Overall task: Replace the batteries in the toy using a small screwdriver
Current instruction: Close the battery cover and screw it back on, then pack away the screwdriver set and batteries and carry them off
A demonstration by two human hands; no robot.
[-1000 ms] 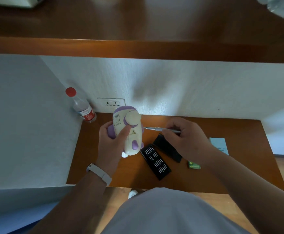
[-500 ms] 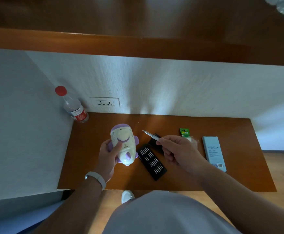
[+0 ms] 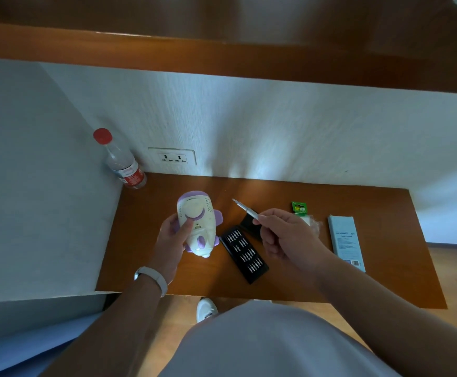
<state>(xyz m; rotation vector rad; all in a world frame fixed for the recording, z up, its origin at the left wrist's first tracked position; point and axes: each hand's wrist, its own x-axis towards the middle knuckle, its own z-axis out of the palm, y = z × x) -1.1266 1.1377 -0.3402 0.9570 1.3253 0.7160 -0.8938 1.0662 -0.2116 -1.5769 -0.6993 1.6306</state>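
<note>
Warm brown wood forms the desk (image 3: 145,240), backed by a white textured wall. The left hand (image 3: 171,240) grips the toy (image 3: 198,221) just above the desk's left-middle, fingers wrapped behind and the thumb laid across its face. The right hand (image 3: 287,238) pinches the screwdriver (image 3: 245,209), whose tip angles towards the toy but stays apart from it.

The step looks like bringing the tip to the battery-cover screw, which I cannot make out. It should go best with the tip seated squarely, pressure kept along the shaft, and the toy braced firmly, since its rounded cream-and-lilac shell looks like smooth, hard plastic and is likely slippery.

The screwdriver is slim, silvery metal. Beside the toy lies a flat black bit tray (image 3: 245,253) with rows of small bits, and further right sits a green battery pack (image 3: 299,208).
</note>
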